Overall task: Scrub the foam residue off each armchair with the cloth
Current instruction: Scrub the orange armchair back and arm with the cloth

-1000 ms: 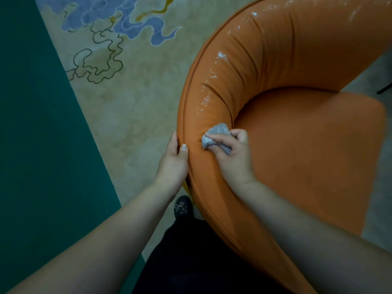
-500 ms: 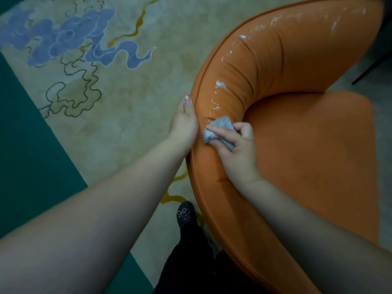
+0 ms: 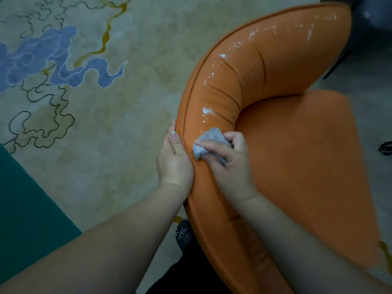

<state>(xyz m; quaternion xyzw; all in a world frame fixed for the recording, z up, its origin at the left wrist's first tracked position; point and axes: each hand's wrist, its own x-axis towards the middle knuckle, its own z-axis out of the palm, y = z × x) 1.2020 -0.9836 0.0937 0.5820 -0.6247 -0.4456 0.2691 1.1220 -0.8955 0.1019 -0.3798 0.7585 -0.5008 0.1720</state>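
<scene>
Beneath everything lies a pale carpet [image 3: 131,128] with blue cloud shapes and wavy gold lines, and a green strip along its near-left edge. On it stands the orange armchair [image 3: 297,166], its curved padded back streaked with white foam residue [image 3: 206,111]. The right hand [image 3: 229,162] has its fingers curled round a bunched grey cloth [image 3: 209,143] and presses it onto the back's inner curve. The nearest foam patch sits just beyond the cloth, and more streaks run further along the back, away from both hands. The left hand [image 3: 175,160] lies just beside the right, fingers fairly straight against the back's outer wall (apparently bracing it). Most of the residue looks uncleaned, so the scrubbing seems at an early stage. The risk I judge: such a small wad could simply smear wet foam along the fabric rather than lift it, and the creases in the padding may keep residue the cloth skims over.
</scene>
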